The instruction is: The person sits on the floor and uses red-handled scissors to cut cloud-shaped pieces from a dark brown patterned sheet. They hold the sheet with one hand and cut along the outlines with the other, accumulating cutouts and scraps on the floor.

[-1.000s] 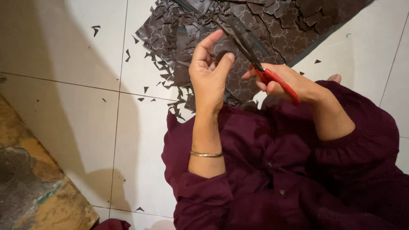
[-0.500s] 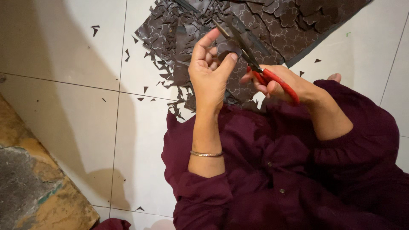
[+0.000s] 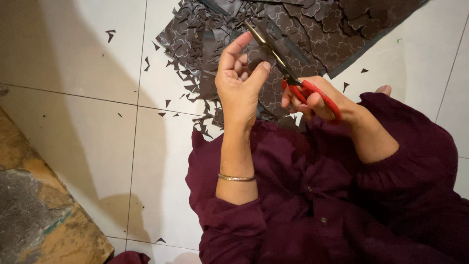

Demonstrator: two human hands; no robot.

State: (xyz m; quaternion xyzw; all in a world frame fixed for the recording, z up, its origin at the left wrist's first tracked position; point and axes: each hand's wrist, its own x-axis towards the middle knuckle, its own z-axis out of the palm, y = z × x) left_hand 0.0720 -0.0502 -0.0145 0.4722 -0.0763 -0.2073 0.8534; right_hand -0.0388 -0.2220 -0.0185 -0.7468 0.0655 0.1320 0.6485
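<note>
Left hand (image 3: pixel 240 80) is raised palm toward the camera, fingers curled in, thumb and fingertips pinching a small dark cut-out piece (image 3: pixel 257 55). Piece sits at the top right of the hand, between thumb tip and index finger, right against the scissor blades. Hand is partly closed around it, not a full fist.

Right hand (image 3: pixel 312 100) is closed through the red handles of the scissors (image 3: pixel 288 73). Blades point up and left, away from the body, toward the piece; they look nearly together, but how far open is hard to tell at this angle. Blade tips overlap the piece's edge.

Both hands are close together above the lap, just over the near edge of a dark patterned sheet (image 3: pixel 312 29) lying flat on the white tiled floor (image 3: pixel 73 68). Sheet carries a repeating scalloped motif; the side nearest the left hand is ragged. Small dark offcuts (image 3: pixel 195 90) are scattered on the tiles left of the sheet and under the left hand.

Thin metal bangle (image 3: pixel 236 178) on the left forearm. Maroon sleeves (image 3: pixel 410 161) on both arms. Worn brownish slab (image 3: pixel 34 205) at lower left, well apart from the hands.
</note>
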